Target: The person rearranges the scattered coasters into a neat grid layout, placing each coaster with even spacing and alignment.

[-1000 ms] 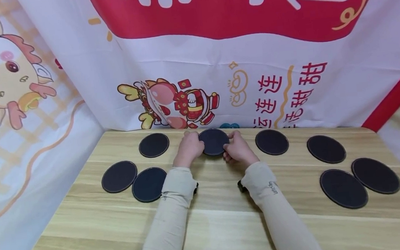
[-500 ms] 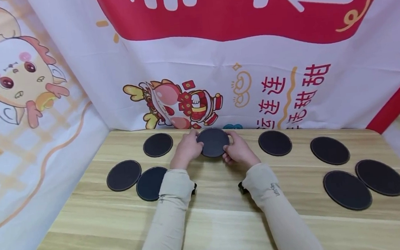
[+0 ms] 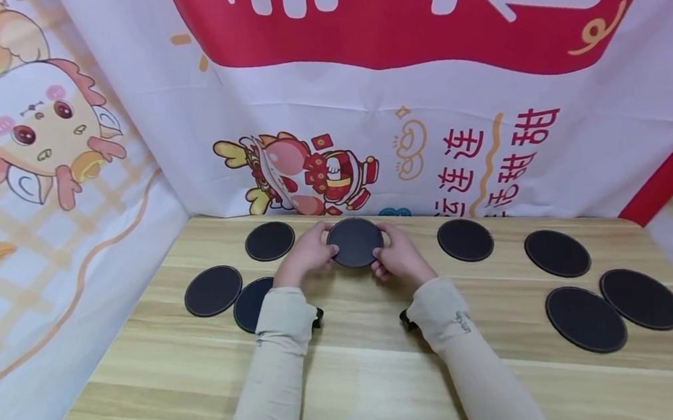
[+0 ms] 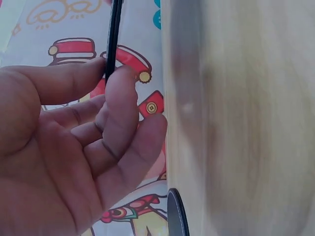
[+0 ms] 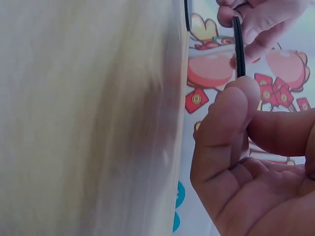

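Observation:
Both hands hold a round black coaster (image 3: 355,242) by its opposite edges, near the back of the wooden table. My left hand (image 3: 309,255) pinches its left edge, thumb on top and fingers beneath. On the other edge, my right hand (image 3: 399,256) grips it the same way. Seen edge-on in the left wrist view, the coaster (image 4: 113,37) is a thin dark line with a seam along it, raised off the tabletop. In the right wrist view the coaster (image 5: 239,46) spans the gap between the two hands.
Several similar coasters lie flat on the table (image 3: 363,381): one behind the left wrist (image 3: 270,241), a touching pair at left (image 3: 213,291), partly under the left sleeve, and others to the right (image 3: 465,240). A printed cloth (image 3: 315,98) hangs along the back edge.
The held coaster has shifted slightly toward me and left relative to the table, with both hands still on it. The left forearm now covers more of the nearby coaster. The head view has turned slightly.

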The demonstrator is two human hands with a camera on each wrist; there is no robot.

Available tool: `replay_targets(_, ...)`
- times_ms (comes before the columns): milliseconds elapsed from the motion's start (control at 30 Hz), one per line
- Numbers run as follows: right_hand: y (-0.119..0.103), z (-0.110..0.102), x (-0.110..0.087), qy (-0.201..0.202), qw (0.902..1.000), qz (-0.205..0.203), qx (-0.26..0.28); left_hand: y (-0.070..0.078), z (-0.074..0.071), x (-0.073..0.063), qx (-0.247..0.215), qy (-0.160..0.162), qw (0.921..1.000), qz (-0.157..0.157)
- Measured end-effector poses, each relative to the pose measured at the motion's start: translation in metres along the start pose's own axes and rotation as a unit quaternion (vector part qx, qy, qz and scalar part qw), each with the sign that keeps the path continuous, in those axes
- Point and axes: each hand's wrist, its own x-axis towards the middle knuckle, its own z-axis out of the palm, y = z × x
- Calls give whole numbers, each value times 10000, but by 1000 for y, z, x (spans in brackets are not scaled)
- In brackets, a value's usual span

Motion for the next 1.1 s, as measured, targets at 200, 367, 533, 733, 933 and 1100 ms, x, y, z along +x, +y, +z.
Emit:
replay_targets(200, 4, 7, -4, -131, 9996, 53, -237, -12, 3, -6, 332, -273, 9990, -73)
replay_targets(367, 7, 9, -9, -292, 9985, 265, -371, -18, 9, -12, 196, -453, 9985, -246)
replay_targets(533, 8, 15, -11, -608, 9957, 522, -470, -19, 10, -19, 263, -504, 9971, -509)
replay_targets(733, 10, 22, -11, -738, 9930, 696, -608, -22, 11, -22, 448, -619, 9950, -643)
replay_targets(933, 8, 23, -10, -866, 9907, 779, -704, -20, 9, -23, 608, -590, 9938, -721)
replay_targets(1100, 7, 18, -9, -1137, 9871, 801, -796, -20, 8, -22, 801, -548, 9927, -719)
